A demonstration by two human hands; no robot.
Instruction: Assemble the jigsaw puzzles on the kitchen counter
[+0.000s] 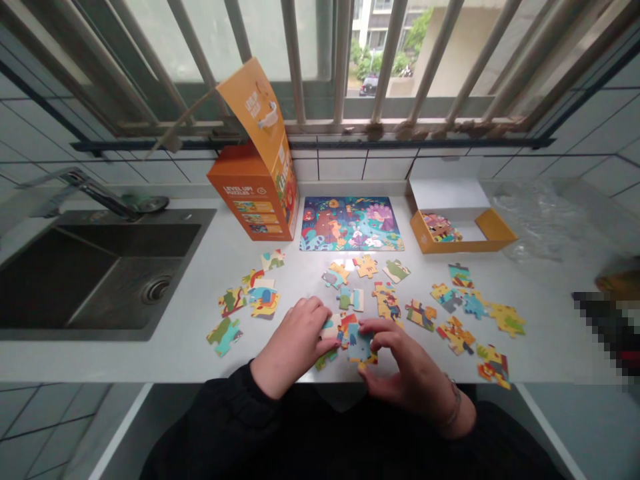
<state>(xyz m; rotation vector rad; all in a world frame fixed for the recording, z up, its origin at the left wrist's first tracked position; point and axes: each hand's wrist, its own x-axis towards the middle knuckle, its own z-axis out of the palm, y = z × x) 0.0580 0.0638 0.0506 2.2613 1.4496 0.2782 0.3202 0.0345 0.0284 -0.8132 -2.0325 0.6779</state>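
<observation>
My left hand (pixel 297 337) has its fingers and thumb closed around the edge of a pale puzzle piece (pixel 330 327). Between my hands lie a red and yellow puzzle piece (pixel 346 323) and, lower down, a green puzzle piece (pixel 326 360), partly covered. My right hand (pixel 407 367) pinches a blue puzzle piece (pixel 358 344) with yellow at its lower edge, fingers at its top and right, thumb below. Just beyond my hands are a green and white puzzle piece (pixel 351 298) and a joined yellow strip of puzzle (pixel 387 301).
Loose puzzle pieces lie left (pixel 225 335) and right (pixel 456 335). Behind them stand an orange puzzle box (pixel 260 193), a finished picture puzzle (pixel 352 224) and an open yellow box (pixel 465 243) holding pieces. A sink (pixel 150 267) is at left, crumpled clear plastic (pixel 535 220) at right.
</observation>
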